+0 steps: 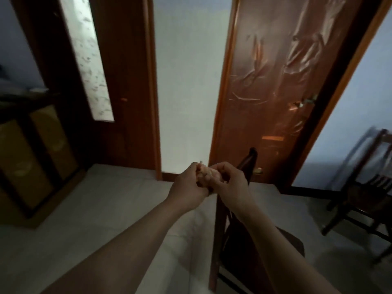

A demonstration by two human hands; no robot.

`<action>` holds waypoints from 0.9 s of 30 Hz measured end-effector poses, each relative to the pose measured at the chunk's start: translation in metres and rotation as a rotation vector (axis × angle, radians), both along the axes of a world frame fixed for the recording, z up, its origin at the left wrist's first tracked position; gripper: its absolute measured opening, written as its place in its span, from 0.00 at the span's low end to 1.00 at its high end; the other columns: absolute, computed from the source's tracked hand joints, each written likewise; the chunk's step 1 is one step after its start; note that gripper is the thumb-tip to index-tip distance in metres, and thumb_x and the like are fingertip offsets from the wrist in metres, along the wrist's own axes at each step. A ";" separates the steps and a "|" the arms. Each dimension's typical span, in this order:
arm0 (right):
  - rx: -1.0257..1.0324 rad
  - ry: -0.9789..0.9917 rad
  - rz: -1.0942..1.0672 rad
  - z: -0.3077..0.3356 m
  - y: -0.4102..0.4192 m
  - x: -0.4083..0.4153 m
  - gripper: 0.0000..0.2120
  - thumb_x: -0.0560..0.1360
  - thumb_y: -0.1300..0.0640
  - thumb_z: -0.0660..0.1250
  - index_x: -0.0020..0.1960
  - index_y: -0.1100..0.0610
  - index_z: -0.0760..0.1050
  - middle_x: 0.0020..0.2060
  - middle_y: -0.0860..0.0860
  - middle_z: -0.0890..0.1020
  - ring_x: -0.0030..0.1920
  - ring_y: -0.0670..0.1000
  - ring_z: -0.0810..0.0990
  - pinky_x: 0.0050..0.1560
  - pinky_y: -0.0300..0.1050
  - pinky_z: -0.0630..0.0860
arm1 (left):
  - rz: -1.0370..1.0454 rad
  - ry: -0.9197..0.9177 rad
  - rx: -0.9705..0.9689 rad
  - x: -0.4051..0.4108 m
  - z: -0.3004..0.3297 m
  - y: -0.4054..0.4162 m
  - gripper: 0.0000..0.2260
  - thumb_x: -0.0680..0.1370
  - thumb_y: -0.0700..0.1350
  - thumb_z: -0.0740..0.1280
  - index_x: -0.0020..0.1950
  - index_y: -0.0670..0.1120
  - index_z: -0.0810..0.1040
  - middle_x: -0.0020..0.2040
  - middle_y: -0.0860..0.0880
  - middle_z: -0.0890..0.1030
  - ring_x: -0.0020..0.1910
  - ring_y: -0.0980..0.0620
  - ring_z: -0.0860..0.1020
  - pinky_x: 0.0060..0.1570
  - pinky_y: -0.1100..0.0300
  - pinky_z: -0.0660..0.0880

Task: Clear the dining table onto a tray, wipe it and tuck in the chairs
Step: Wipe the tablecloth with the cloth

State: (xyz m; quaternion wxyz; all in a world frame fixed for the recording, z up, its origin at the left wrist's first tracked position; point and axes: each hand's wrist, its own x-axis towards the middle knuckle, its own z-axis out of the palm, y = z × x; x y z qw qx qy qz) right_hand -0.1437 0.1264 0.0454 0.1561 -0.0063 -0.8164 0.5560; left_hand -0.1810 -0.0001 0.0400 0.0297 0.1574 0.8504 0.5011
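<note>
The floor (101, 209) is pale tile, with 2 brown doors (275, 81) flanking a white wall. A dark chair (239, 230) stands below the arms, another chair (364, 187) by the right wall. Left hand (187, 184) and right hand (230, 180) meet, both closed around a crumpled pinkish cloth (206, 174) held above the floor.

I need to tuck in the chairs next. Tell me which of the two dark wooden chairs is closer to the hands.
The dark wooden chair directly below the hands, beside the plastic-wrapped door. The other dark wooden chair stands far right by the wall.
</note>
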 end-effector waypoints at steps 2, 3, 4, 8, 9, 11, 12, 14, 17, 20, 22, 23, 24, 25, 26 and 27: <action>-0.005 0.008 0.069 0.003 -0.051 -0.016 0.06 0.74 0.57 0.69 0.49 0.58 0.78 0.41 0.51 0.83 0.41 0.47 0.82 0.38 0.36 0.78 | 0.076 0.031 -0.012 -0.014 0.000 -0.052 0.20 0.69 0.42 0.72 0.58 0.52 0.72 0.50 0.54 0.79 0.43 0.57 0.75 0.39 0.64 0.74; -0.006 0.006 0.098 0.005 -0.074 -0.024 0.07 0.74 0.57 0.69 0.50 0.58 0.78 0.42 0.50 0.83 0.42 0.47 0.82 0.38 0.35 0.78 | 0.106 0.041 -0.021 -0.020 0.000 -0.078 0.21 0.69 0.40 0.71 0.60 0.51 0.72 0.50 0.54 0.79 0.43 0.56 0.75 0.41 0.62 0.76; 0.004 0.004 0.124 0.007 -0.092 -0.029 0.07 0.73 0.58 0.70 0.51 0.58 0.79 0.42 0.50 0.82 0.42 0.46 0.81 0.38 0.34 0.77 | 0.131 0.047 -0.022 -0.024 0.001 -0.097 0.22 0.70 0.39 0.70 0.62 0.50 0.72 0.50 0.54 0.78 0.43 0.56 0.75 0.43 0.59 0.76; 0.062 0.002 0.288 0.014 -0.187 -0.061 0.12 0.70 0.62 0.73 0.51 0.51 0.79 0.45 0.47 0.83 0.46 0.45 0.81 0.41 0.30 0.75 | 0.233 0.070 -0.036 -0.044 0.004 -0.203 0.20 0.72 0.42 0.70 0.62 0.50 0.72 0.51 0.52 0.79 0.47 0.53 0.76 0.47 0.55 0.77; 0.081 0.006 0.337 0.016 -0.212 -0.070 0.15 0.69 0.63 0.74 0.51 0.49 0.78 0.47 0.46 0.82 0.48 0.46 0.81 0.43 0.32 0.76 | 0.265 0.069 -0.031 -0.048 0.006 -0.230 0.18 0.72 0.42 0.69 0.61 0.50 0.72 0.51 0.52 0.79 0.47 0.53 0.77 0.47 0.54 0.78; 0.119 0.032 0.412 0.019 -0.258 -0.085 0.18 0.68 0.62 0.75 0.52 0.45 0.77 0.49 0.44 0.82 0.51 0.46 0.80 0.51 0.39 0.78 | 0.330 0.081 -0.008 -0.055 0.009 -0.280 0.17 0.73 0.42 0.69 0.60 0.50 0.72 0.48 0.53 0.78 0.45 0.54 0.76 0.42 0.58 0.76; 0.116 0.044 0.448 0.020 -0.282 -0.093 0.18 0.69 0.62 0.75 0.53 0.44 0.77 0.50 0.42 0.81 0.52 0.46 0.80 0.53 0.41 0.78 | 0.362 0.095 -0.006 -0.058 0.011 -0.305 0.17 0.72 0.41 0.69 0.60 0.49 0.71 0.46 0.55 0.77 0.44 0.56 0.75 0.39 0.62 0.73; 0.132 0.073 0.502 0.020 -0.319 -0.107 0.16 0.70 0.59 0.74 0.56 0.49 0.77 0.51 0.43 0.81 0.53 0.44 0.80 0.54 0.43 0.78 | 0.419 0.097 0.014 -0.061 0.016 -0.344 0.18 0.72 0.40 0.70 0.59 0.47 0.69 0.45 0.55 0.75 0.44 0.55 0.76 0.39 0.61 0.73; 0.158 0.083 0.601 0.018 -0.386 -0.135 0.19 0.71 0.58 0.73 0.61 0.54 0.76 0.53 0.45 0.81 0.53 0.44 0.80 0.55 0.44 0.78 | 0.525 0.064 0.102 -0.069 0.019 -0.412 0.22 0.70 0.40 0.72 0.59 0.47 0.66 0.47 0.53 0.77 0.45 0.56 0.77 0.42 0.59 0.76; 0.138 0.109 0.684 0.014 -0.450 -0.164 0.17 0.71 0.56 0.73 0.60 0.53 0.77 0.51 0.44 0.82 0.51 0.42 0.80 0.53 0.42 0.78 | 0.640 0.055 0.161 -0.083 0.018 -0.471 0.25 0.68 0.42 0.75 0.56 0.51 0.62 0.44 0.58 0.74 0.39 0.64 0.75 0.29 0.73 0.70; 0.136 0.117 0.718 0.011 -0.489 -0.186 0.16 0.71 0.54 0.72 0.58 0.52 0.77 0.49 0.44 0.82 0.50 0.41 0.80 0.50 0.41 0.78 | 0.719 0.072 0.146 -0.097 0.016 -0.505 0.25 0.67 0.43 0.76 0.52 0.50 0.62 0.42 0.57 0.74 0.37 0.62 0.74 0.24 0.75 0.68; 0.125 0.112 0.732 0.010 -0.509 -0.200 0.15 0.71 0.54 0.73 0.57 0.52 0.77 0.48 0.45 0.82 0.49 0.42 0.81 0.49 0.41 0.78 | 0.747 0.082 0.121 -0.107 0.016 -0.524 0.24 0.67 0.43 0.76 0.51 0.49 0.62 0.41 0.56 0.73 0.36 0.61 0.74 0.24 0.75 0.67; 0.121 0.105 0.742 0.009 -0.524 -0.212 0.15 0.71 0.54 0.73 0.56 0.52 0.77 0.48 0.45 0.82 0.48 0.43 0.81 0.48 0.41 0.77 | 0.769 0.082 0.097 -0.115 0.017 -0.538 0.24 0.67 0.44 0.76 0.51 0.49 0.62 0.41 0.56 0.73 0.36 0.61 0.74 0.24 0.75 0.67; 0.118 0.101 0.763 0.009 -0.545 -0.230 0.15 0.70 0.54 0.74 0.55 0.51 0.77 0.47 0.46 0.82 0.48 0.44 0.81 0.48 0.41 0.77 | 0.793 0.086 0.075 -0.128 0.018 -0.558 0.24 0.66 0.45 0.76 0.51 0.50 0.63 0.41 0.57 0.73 0.36 0.61 0.74 0.24 0.74 0.68; 0.117 0.091 0.782 0.009 -0.563 -0.245 0.15 0.69 0.54 0.75 0.54 0.51 0.77 0.47 0.45 0.82 0.48 0.44 0.81 0.48 0.41 0.77 | 0.809 0.089 0.055 -0.140 0.019 -0.575 0.24 0.66 0.46 0.76 0.51 0.50 0.63 0.41 0.57 0.73 0.37 0.61 0.74 0.24 0.72 0.68; 0.119 0.091 0.801 0.010 -0.580 -0.261 0.15 0.69 0.54 0.75 0.54 0.51 0.77 0.46 0.45 0.82 0.48 0.44 0.81 0.48 0.40 0.78 | 0.822 0.094 0.034 -0.152 0.020 -0.590 0.24 0.66 0.47 0.76 0.51 0.51 0.64 0.41 0.58 0.73 0.37 0.62 0.74 0.26 0.71 0.67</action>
